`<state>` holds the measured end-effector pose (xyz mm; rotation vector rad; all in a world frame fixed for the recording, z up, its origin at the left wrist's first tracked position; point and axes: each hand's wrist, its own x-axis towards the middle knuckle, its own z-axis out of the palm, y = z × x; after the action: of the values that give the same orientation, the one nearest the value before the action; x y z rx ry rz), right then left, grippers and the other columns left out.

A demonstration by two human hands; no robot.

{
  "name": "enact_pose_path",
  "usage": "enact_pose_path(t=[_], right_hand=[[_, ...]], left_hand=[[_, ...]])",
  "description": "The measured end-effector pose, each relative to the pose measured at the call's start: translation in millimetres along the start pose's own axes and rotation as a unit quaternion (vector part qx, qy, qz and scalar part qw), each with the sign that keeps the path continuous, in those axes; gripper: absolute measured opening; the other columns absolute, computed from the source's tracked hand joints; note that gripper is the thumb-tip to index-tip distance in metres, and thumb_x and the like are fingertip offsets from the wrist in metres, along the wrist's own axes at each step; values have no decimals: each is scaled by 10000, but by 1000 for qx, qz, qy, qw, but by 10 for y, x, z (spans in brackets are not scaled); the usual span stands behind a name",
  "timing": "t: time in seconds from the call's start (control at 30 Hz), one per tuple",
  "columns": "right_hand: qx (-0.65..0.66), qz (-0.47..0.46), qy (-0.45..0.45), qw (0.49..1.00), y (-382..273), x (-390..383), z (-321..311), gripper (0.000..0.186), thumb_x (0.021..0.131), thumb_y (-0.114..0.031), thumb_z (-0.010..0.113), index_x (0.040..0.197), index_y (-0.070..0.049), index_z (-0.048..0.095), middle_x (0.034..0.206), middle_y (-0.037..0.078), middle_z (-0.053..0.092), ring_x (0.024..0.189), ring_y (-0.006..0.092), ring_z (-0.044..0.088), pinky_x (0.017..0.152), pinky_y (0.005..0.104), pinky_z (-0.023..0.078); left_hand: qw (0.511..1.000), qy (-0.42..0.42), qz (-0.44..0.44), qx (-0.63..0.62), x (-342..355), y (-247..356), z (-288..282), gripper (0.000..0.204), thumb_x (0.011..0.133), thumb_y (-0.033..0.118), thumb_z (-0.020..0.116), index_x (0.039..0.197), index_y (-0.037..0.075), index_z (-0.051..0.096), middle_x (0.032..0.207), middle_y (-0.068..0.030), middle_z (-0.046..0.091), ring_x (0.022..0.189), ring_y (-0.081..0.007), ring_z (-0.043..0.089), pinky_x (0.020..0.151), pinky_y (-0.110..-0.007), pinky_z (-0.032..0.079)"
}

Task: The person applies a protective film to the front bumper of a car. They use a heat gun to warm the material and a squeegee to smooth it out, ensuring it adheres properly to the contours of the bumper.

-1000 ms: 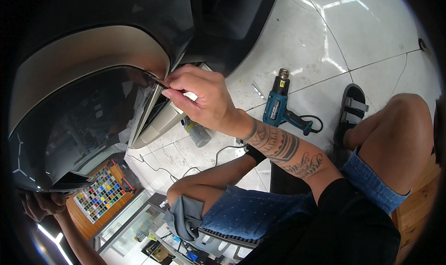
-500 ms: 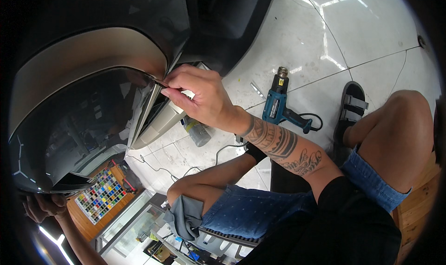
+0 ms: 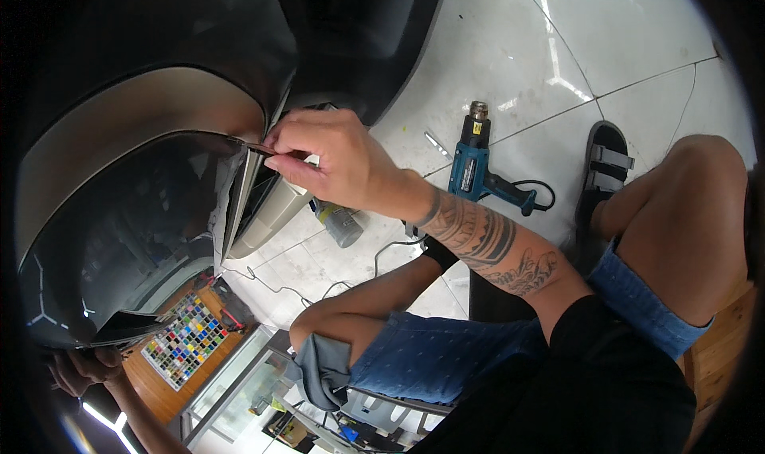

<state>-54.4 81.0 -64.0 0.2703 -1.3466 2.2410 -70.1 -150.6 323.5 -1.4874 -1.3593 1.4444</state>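
White glossy floor tiles (image 3: pixel 637 48) fill the upper right of the frame, and a dark, shiny car body (image 3: pixel 119 215) curves across the whole left side, mirroring the shop. The person crouches low beside it, bare knees and blue denim shorts (image 3: pixel 446 354) in the lower middle. The right hand (image 3: pixel 339 163), on a tattooed forearm, sits at centre left, its fingers pinched on a small thin tool (image 3: pixel 256 147) whose tip touches the edge of the dark panel just where a pale trim strip (image 3: pixel 267 207) runs downward. Which tool it is, I cannot tell; it is mostly hidden by the fingertips. The left hand (image 3: pixel 80 366) shows at the lower left edge, close against the bottom of the body; whether its fingers grip anything I cannot tell. A blue heat gun (image 3: pixel 474 167) lies on the floor right of centre, its black cord looping beside it, near a black sandal (image 3: pixel 602 163). A grey cloth (image 3: pixel 323 370) hangs over the left knee. A board of colour swatches (image 3: pixel 187 341) shows at the lower left.
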Motion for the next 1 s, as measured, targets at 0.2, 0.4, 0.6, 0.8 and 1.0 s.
enact_pose_path(t=[0.2, 0.4, 0.6, 0.8, 1.0], right_hand=[[-80, 29, -115, 990, -84, 194, -294, 110, 734, -51, 679, 689, 11, 601, 707, 153, 612, 644, 320, 617, 606, 369, 493], [-13, 70, -103, 992, -77, 130, -218, 153, 729, -74, 703, 651, -1, 593, 665, 137, 598, 611, 295, 608, 584, 367, 480], [-10, 58, -50, 997, -48, 30, -35, 182, 732, -91, 715, 645, 6, 588, 649, 134, 580, 575, 288, 583, 552, 382, 454], [5, 19, -4, 1000, 57, -44, 53, 172, 741, -75, 697, 650, 18, 584, 665, 148, 583, 585, 297, 585, 549, 381, 453], [-3, 34, -12, 999, 58, -83, 65, 156, 737, -62, 682, 653, 23, 582, 663, 152, 579, 587, 304, 583, 553, 395, 451]], left_hand=[[1000, -3, -19, 2, 58, 75, -5, 365, 993, 409, 395, 1099, 82, 519, 1063, -136, 584, 984, -322, 485, 856, -468, 409], [1000, 3, -3, 8, 117, 42, 10, 421, 991, 414, 392, 1040, 32, 562, 1068, -150, 576, 968, -315, 482, 881, -464, 391], [1000, 3, -10, 7, 85, 50, 19, 418, 989, 417, 395, 1040, 37, 561, 1070, -147, 577, 969, -314, 485, 878, -465, 393], [1000, 1, -10, 2, 105, 22, -3, 415, 988, 421, 398, 1041, 43, 561, 1073, -144, 577, 970, -314, 488, 875, -465, 395], [1000, 3, -12, 3, 86, 17, -23, 412, 986, 424, 402, 1041, 48, 560, 1076, -140, 578, 971, -313, 491, 872, -466, 397]])
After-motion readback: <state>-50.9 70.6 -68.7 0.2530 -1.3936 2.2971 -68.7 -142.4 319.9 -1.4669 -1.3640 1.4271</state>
